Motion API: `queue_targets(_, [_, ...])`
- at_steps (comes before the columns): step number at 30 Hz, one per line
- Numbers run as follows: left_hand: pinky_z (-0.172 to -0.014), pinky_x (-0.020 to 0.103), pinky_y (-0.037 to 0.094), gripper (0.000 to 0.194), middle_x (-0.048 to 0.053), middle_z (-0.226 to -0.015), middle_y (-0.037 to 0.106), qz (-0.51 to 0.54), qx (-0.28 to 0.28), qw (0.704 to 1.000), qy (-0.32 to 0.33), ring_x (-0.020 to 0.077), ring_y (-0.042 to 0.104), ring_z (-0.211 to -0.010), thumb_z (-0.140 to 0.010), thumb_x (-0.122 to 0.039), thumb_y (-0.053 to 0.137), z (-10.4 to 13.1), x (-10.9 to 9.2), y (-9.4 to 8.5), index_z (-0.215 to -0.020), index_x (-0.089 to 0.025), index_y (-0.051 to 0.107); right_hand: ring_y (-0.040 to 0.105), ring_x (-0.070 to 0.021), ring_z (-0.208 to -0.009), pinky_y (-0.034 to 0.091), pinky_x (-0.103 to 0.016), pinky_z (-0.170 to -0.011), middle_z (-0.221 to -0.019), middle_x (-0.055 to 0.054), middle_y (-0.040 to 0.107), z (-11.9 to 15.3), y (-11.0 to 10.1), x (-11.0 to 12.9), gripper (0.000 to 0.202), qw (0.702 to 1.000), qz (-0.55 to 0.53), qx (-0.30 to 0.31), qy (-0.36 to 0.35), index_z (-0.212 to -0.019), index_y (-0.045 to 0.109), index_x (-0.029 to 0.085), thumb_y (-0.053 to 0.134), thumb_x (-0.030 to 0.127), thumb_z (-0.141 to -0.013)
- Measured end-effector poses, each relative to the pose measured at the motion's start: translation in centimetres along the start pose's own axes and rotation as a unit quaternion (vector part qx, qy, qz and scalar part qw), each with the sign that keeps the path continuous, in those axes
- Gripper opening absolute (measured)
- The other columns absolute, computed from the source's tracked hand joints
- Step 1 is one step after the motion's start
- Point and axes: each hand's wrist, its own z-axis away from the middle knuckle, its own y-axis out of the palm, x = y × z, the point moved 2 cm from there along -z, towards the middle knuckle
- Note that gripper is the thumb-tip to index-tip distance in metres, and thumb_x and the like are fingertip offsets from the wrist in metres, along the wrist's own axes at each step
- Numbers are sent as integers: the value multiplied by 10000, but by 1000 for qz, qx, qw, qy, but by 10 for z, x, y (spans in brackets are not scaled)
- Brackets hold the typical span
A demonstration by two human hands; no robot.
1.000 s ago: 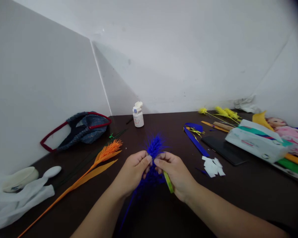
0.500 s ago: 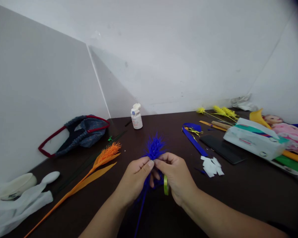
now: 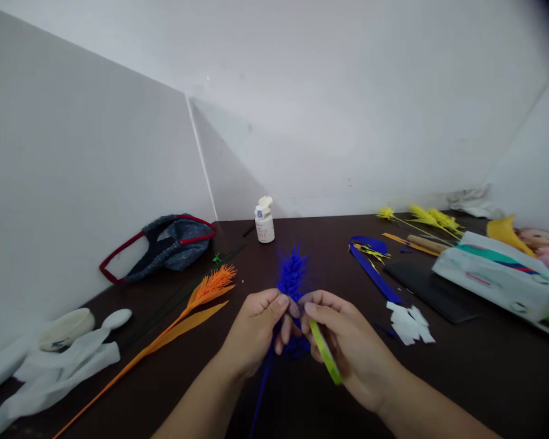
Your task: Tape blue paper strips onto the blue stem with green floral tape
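A fuzzy blue wheat-like ear point(image 3: 293, 273) stands upright in front of me, its thin blue stem point(image 3: 261, 390) running down towards me. My left hand point(image 3: 256, 329) pinches the ear's base between thumb and fingers. Just to its right, my right hand point(image 3: 352, 341) is closed, thumb and forefinger pressed together beside the base. A narrow yellow-green roll of tape point(image 3: 327, 356), seen nearly edge-on, is held in the right hand. Whether a strip runs from it to the stem is hard to make out. More blue material shows below the hands, partly hidden.
On the left lie an orange wheat-like stem point(image 3: 183, 317), a denim bag point(image 3: 178, 247) and white items point(image 3: 73, 360). A white bottle point(image 3: 265, 225) stands behind. To the right are a blue strip point(image 3: 375, 274), white scraps point(image 3: 409, 323), a black slab point(image 3: 432, 291) and a tissue pack point(image 3: 498, 274).
The view has turned slightly left. My right hand has drawn a little away from my left, and the tape roll has tilted. More of the blue ear shows above my fingers.
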Motion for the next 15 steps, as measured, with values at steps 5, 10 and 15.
queue_targets(5, [-394,193,298,295,-38,-423,505,17,-56,998,34,62,401,-338,-828,-400,499,1,-8,-8,-698,-144,568,500,-83,-515,405,-205,-527,-551,22,580,13,3,4,202,998,46,2,-52,-757,576,163,700,304,-683])
queue_targets(10, [-449,217,392,309,-27,-452,502,104,-88,989,49,106,493,-441,-770,-449,564,1,-6,-7,-672,-156,558,578,-134,-551,438,-236,-513,-628,-13,647,26,27,-5,232,984,148,26,-93,-788,529,186,692,280,-653])
queue_targets(15, [-392,178,308,300,-43,-459,468,208,-115,970,45,59,382,-389,-748,-438,608,-2,1,-9,-659,-160,540,541,-127,-495,416,-237,-475,-580,28,590,24,57,-20,252,960,229,-5,-162,-790,439,223,631,237,-627])
